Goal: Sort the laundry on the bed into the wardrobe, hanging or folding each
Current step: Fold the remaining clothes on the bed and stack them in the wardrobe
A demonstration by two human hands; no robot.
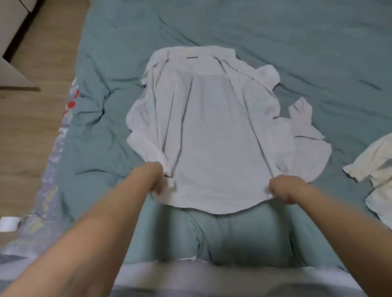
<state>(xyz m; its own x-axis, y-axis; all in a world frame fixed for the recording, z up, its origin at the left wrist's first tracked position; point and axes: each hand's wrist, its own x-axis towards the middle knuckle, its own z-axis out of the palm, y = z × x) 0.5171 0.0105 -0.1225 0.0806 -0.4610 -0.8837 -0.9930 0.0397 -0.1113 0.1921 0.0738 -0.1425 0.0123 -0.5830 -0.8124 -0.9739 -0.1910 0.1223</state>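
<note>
Pinching the near hem of the white shirt (218, 136), the left hand (160, 181) holds the left corner and the right hand (282, 190) holds the right corner, both with fingers curled on the cloth. From these two grips the shirt lies flat on the bed (298, 38), open, and its long axis runs straight away from the person, with the collar at the far end. Both hands are equally near. A second pale shirt (390, 173) lies apart at right.
</note>
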